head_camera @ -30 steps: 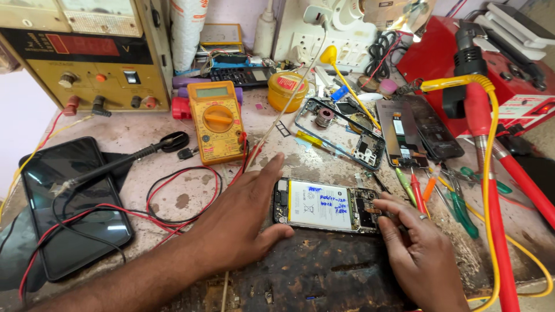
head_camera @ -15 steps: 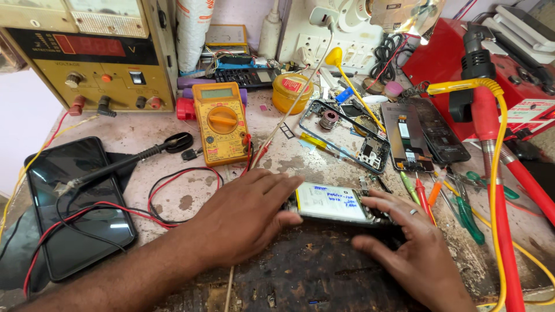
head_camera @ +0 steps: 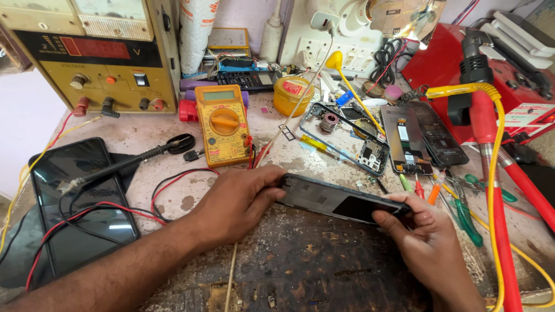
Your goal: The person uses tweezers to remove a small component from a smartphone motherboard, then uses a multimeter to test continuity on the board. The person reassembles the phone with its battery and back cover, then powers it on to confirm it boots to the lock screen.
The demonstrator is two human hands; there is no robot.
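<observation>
An opened dark smartphone (head_camera: 338,200) is held on edge just above the worn dark work mat (head_camera: 300,266), its black back side turned toward me. My left hand (head_camera: 240,199) grips its left end with thumb and fingers. At the other end, my right hand (head_camera: 425,237) clasps the phone's right end from below. The phone's inner side faces away and is hidden.
A yellow multimeter (head_camera: 222,122) with red leads lies behind the hands, a power supply (head_camera: 92,55) at back left. A black tablet (head_camera: 78,202) sits at left. A phone frame (head_camera: 347,138), a screen panel (head_camera: 413,144), screwdrivers (head_camera: 457,202) and a red hot-air station (head_camera: 491,69) crowd the right.
The phone lay flat with its battery and inner parts facing up; both hands have tipped it up onto its edge, so its dark back now shows.
</observation>
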